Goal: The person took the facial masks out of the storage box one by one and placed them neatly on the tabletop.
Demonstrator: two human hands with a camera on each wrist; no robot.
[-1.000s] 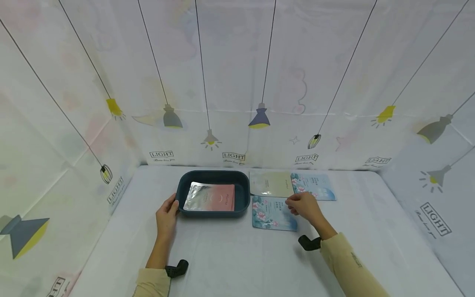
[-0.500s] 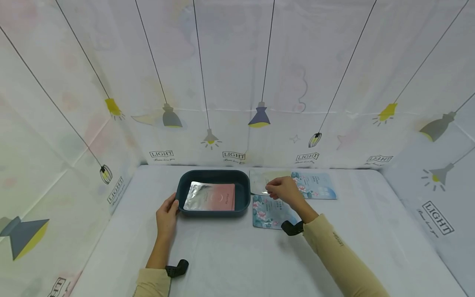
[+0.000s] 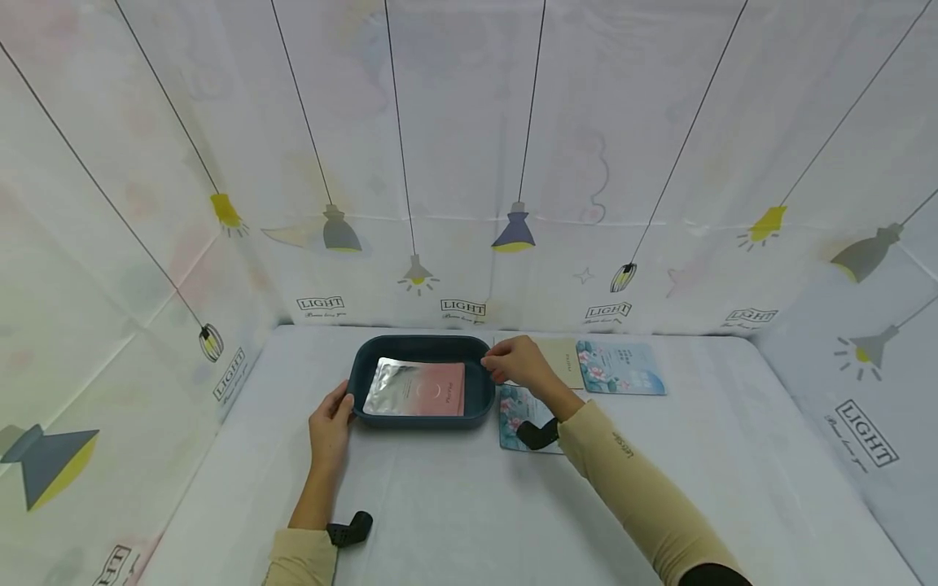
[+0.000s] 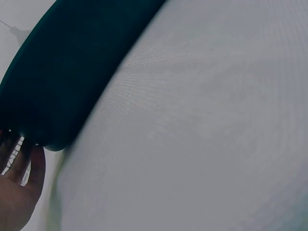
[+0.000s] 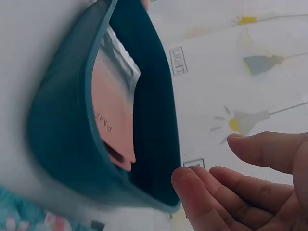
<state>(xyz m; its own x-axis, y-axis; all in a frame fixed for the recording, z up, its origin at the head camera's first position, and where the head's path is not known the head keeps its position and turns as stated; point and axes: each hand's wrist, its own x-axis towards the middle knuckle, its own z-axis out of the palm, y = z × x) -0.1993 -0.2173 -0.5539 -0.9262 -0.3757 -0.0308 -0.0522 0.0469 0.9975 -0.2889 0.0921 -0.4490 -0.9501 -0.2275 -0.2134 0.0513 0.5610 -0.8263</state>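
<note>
A dark teal plastic bin [image 3: 421, 421] sits at the back of the table with a pink and silver face-mask sachet [image 3: 440, 389] in it. In the right wrist view the sachet's pink end [image 5: 113, 110] appears layered. My left hand [image 3: 330, 427] rests against the bin's left end, its fingers [image 4: 36, 168] touching the outer wall in the left wrist view. My right hand [image 3: 520, 362] is at the bin's right rim, thumb and fingers apart, holding nothing. Beneath and behind it lie a pale yellow sachet [image 3: 563, 358] and a blue floral sachet [image 3: 513, 411], both partly hidden.
Another blue floral sachet [image 3: 623, 368] lies at the back right, beside the yellow one. A white cloth [image 3: 454, 513] covers the table. Behind stands a printed fabric wall [image 3: 469, 163] with lamp drawings.
My right hand has moved left and away from me, from the near blue sachet, over the yellow one, to the bin's right rim. My left hand has stayed against the bin.
</note>
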